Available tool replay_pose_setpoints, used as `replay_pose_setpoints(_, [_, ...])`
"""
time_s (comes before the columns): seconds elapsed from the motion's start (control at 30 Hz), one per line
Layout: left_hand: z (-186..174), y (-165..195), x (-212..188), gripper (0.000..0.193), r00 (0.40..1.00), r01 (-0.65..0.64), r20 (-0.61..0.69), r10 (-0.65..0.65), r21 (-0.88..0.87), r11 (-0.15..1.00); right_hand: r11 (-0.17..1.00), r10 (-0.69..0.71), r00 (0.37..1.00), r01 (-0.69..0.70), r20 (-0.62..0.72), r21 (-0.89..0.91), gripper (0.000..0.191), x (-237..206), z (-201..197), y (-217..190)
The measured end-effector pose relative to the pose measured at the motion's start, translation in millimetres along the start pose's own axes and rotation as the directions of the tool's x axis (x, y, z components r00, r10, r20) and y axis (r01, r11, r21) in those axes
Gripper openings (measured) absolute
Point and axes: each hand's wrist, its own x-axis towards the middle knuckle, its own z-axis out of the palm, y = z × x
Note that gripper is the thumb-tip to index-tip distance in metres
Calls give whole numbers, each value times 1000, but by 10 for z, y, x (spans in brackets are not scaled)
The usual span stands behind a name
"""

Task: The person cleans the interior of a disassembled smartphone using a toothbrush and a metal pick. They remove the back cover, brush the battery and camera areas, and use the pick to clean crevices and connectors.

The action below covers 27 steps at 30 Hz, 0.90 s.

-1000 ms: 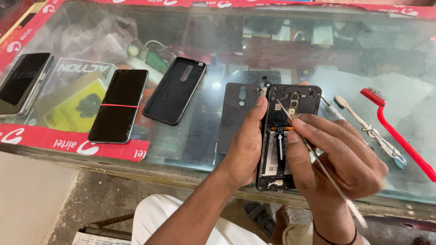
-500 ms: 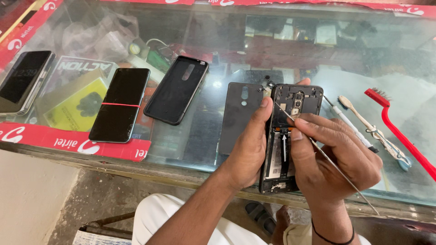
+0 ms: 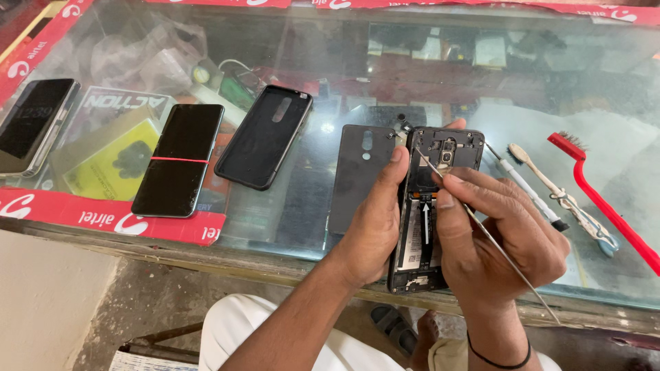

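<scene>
Right of center, your left hand (image 3: 375, 230) grips the opened phone (image 3: 430, 213); its back cover (image 3: 359, 177) already lies beside it. Your right hand (image 3: 498, 240) pinches thin tweezers (image 3: 481, 223), probing near the camera, probably a screw; internals remain in place.

glass counter (image 3: 330, 227) | phones (image 3: 179, 159) | black case (image 3: 265, 137) | back cover (image 3: 359, 175) | brushes (image 3: 598, 199)

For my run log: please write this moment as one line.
left hand: holds opened phone | right hand: thin metal tool, tip inside phone | back cover beside
</scene>
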Motion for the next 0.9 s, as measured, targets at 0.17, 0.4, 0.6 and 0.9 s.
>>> replay_pose_setpoints(0.17, [-3, -1, -12, 74, 999, 31, -5, -31, -46, 998, 998, -50, 999, 49, 22, 33, 6, -7, -6, 15])
replay_pose_setpoints(0.4, [-16, -23, -13, 75, 1000, 22, -6, -22, -20, 1000, 999, -28, 1000, 28, 10, 30, 10, 13, 8, -8])
replay_pose_setpoints(0.6, [-5, 1, 1, 75, 1000, 14, 4, -14, -33, 999, 999, -43, 999, 43, 17, 19, 8, 17, 5, -19])
replay_pose_setpoints(0.9, [5, 7, -14, 75, 999, 32, -2, -32, -19, 999, 1000, -27, 1000, 27, 3, -13, 10, -19, -1, 42])
